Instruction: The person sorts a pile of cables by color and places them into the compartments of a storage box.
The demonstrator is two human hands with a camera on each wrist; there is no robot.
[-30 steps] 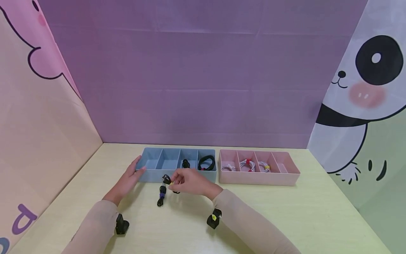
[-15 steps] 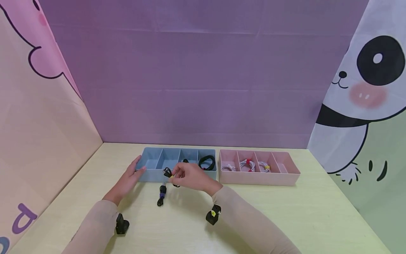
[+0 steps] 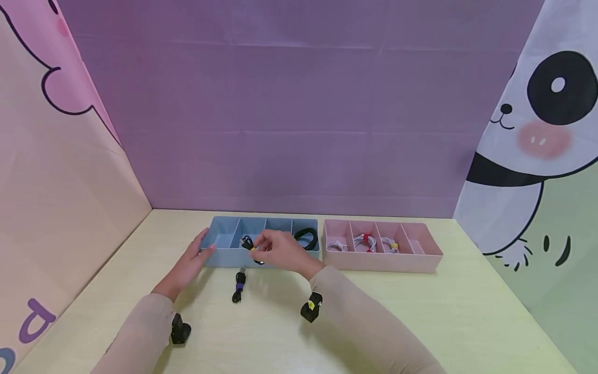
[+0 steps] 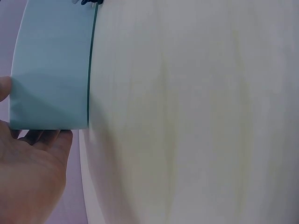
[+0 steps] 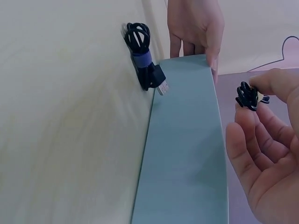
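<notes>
My right hand pinches a coiled black cable with a yellow tie between thumb and fingertips. In the head view it overlaps the front wall of the blue divided box. At that box's left end, my left hand holds the corner, thumb at the front rim and fingers along the end wall. A second bundled black cable with a purple tie and a USB plug lies on the table in front of the box. A coiled black cable sits in the box's rightmost compartment.
Beside the blue box on the right stands a pink divided box, with white cables in three compartments and its rightmost one bare. A purple backdrop rises behind the table.
My right hand has lifted the yellow-tied cable up and away from the purple-tied one, toward the blue box. My left hand has stayed at the box's end.
</notes>
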